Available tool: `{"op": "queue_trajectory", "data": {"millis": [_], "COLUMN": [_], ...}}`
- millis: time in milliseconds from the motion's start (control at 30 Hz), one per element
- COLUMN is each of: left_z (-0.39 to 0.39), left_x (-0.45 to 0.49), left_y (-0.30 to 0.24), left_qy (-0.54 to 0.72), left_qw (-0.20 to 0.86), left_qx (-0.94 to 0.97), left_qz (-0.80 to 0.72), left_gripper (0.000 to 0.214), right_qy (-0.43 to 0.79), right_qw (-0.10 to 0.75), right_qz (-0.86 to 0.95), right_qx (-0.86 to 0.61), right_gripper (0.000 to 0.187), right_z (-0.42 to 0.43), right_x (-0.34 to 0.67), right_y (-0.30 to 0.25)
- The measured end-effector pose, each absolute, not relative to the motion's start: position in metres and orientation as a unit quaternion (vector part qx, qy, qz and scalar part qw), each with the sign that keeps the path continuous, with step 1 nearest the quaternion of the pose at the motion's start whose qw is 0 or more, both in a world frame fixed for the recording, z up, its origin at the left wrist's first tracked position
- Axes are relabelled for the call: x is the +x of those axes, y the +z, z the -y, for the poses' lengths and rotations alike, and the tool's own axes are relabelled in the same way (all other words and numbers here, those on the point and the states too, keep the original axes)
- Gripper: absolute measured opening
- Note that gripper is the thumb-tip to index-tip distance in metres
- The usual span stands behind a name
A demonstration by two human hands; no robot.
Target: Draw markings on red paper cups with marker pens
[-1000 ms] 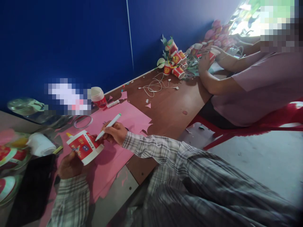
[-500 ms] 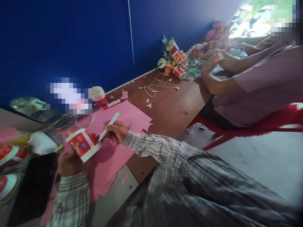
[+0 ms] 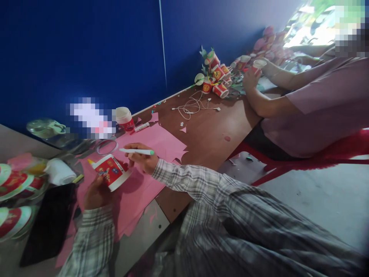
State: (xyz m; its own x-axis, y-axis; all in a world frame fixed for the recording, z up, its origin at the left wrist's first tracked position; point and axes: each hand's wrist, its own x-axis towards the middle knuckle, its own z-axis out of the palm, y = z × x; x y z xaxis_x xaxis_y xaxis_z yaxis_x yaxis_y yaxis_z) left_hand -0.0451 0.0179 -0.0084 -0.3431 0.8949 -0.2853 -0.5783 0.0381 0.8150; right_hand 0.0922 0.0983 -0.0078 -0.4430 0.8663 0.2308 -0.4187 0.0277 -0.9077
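My left hand [image 3: 98, 192] grips a red and white paper cup [image 3: 112, 172] that lies tilted over the pink paper [image 3: 138, 184]. A yellow tip sticks out at the cup's upper left. In my right hand [image 3: 141, 158] is a white marker with a green end [image 3: 137, 151], held nearly level between thumb and fingers. The marker's writing tip points left, apart from the cup. Some lower fingers of the right hand are close to the cup's right edge; whether they touch it I cannot tell.
A phone [image 3: 47, 225], a white roll [image 3: 61, 171] and more cups [image 3: 14, 223] are at left. Behind the paper stand a tape ring [image 3: 115, 146] and a cup [image 3: 126, 122]. Earphones [image 3: 190, 107] lie near a cup sculpture [image 3: 217, 73]. A co-worker [image 3: 311, 92] sits at right.
My right hand has swung the marker from steep to nearly level, its tip now off the cup. The cup has turned slightly. The co-worker's cup has been turned upright.
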Motion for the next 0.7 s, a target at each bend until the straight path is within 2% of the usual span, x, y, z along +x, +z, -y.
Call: {"op": "queue_trajectory", "data": {"millis": [133,300,467,700], "left_z": [-0.021,-0.024,-0.025,-0.024], "left_x": [-0.041,-0.041,-0.042,-0.05], "left_y": [-0.008,-0.012,-0.022,-0.042], "left_qy": [0.67,0.689,0.683,0.646], "left_qw": [0.503,0.469,0.458,0.421], "left_qx": [0.153,0.203,0.271,0.367], "left_qz": [-0.524,-0.515,-0.501,-0.52], "left_gripper": [0.037,0.035,0.04,0.047], "right_qy": [0.477,0.355,0.31,0.313], "right_qw": [0.517,0.48,0.417,0.431], "right_qz": [0.675,0.756,0.782,0.778], "right_qx": [-0.22,-0.268,-0.344,-0.334], "right_gripper": [0.037,0.041,0.045,0.047], "right_z": [-0.096,-0.105,-0.119,-0.123], "right_x": [0.096,0.092,0.084,0.084], "right_y": [-0.012,-0.023,-0.039,-0.044]}}
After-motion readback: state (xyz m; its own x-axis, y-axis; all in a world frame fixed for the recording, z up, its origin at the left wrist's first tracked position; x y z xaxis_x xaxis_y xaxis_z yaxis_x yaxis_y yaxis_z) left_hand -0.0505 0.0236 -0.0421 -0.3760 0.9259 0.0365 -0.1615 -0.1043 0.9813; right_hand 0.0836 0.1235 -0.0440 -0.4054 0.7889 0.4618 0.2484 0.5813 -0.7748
